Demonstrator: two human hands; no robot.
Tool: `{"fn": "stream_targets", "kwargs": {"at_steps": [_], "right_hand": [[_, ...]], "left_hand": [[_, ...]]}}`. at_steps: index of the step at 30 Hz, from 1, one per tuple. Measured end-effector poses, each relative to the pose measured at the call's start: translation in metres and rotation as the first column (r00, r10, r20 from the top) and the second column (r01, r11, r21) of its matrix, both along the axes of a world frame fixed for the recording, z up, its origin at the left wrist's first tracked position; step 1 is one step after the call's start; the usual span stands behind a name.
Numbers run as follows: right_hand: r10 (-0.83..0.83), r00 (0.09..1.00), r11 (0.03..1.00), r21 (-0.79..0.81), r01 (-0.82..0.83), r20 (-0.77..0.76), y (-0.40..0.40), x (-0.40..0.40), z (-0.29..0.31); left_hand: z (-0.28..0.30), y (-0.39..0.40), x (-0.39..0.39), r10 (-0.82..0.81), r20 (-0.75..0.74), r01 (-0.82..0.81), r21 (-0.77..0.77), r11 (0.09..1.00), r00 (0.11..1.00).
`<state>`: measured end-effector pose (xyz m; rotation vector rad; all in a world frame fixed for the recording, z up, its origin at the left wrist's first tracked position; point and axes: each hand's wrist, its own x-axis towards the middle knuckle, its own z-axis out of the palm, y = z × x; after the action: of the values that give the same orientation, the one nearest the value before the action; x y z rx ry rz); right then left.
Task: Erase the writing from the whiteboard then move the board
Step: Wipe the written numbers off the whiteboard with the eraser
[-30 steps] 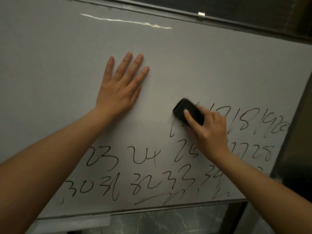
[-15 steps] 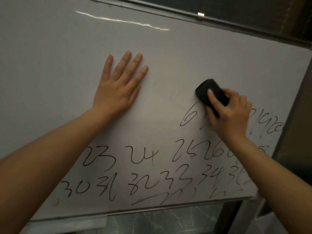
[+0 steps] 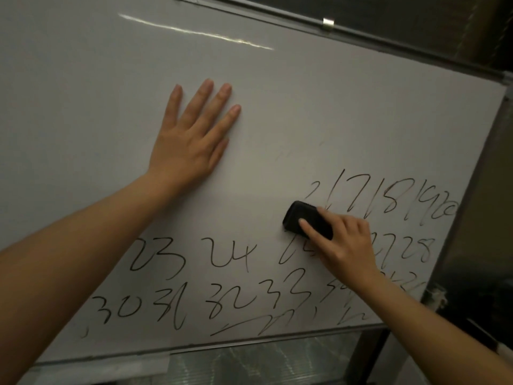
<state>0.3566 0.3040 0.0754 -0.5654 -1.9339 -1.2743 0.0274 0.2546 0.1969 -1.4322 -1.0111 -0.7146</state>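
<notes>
A white whiteboard [image 3: 319,107] fills the view, its upper part wiped bare. Black handwritten numbers [image 3: 227,290] run in rows across its lower half and right side. My left hand [image 3: 191,140] lies flat on the board, fingers straight and spread, left of centre. My right hand [image 3: 347,245] grips a black eraser [image 3: 304,218] and presses it on the board between the upper number row and the middle one. The hand covers part of the middle row.
A grey metal frame [image 3: 388,34] with a small clip [image 3: 328,24] edges the board's top. Along the bottom runs a tray ledge [image 3: 97,368]. Dark space and a metal stand lie to the right of the board [image 3: 472,245].
My right hand swept the eraser up to the right, then back down to the left; the leftmost digits of the upper row are gone. My left hand stayed flat in place.
</notes>
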Motion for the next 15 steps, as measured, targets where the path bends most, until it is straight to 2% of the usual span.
{"fn": "stream_targets", "kwargs": {"at_steps": [2, 5, 8, 11, 15], "right_hand": [[-0.025, 0.999, 1.0, 0.002, 0.025, -0.046, 0.005, 0.007, 0.016], [-0.081, 0.964, 0.996, -0.041, 0.074, -0.255, 0.012, 0.012, 0.043], [-0.088, 0.942, 0.995, -0.067, 0.07, -0.324, 0.013, 0.008, 0.045], [-0.05, 0.949, 0.995, -0.098, 0.02, -0.313, 0.008, 0.002, 0.023], [-0.032, 0.988, 0.997, -0.077, 0.021, -0.149, 0.006, 0.006, -0.002]], "left_hand": [[0.0, 0.001, 0.002, 0.0, -0.006, 0.0, -0.003, 1.0, 1.0], [0.001, 0.001, 0.0, 0.004, -0.006, -0.004, 0.0, 1.0, 1.0], [0.0, -0.001, -0.002, 0.004, 0.0, -0.004, -0.003, 1.0, 1.0], [0.001, -0.001, -0.002, 0.001, -0.001, -0.001, -0.002, 1.0, 1.0], [0.001, 0.0, -0.002, -0.01, -0.002, 0.01, 0.013, 1.0, 1.0]]}}
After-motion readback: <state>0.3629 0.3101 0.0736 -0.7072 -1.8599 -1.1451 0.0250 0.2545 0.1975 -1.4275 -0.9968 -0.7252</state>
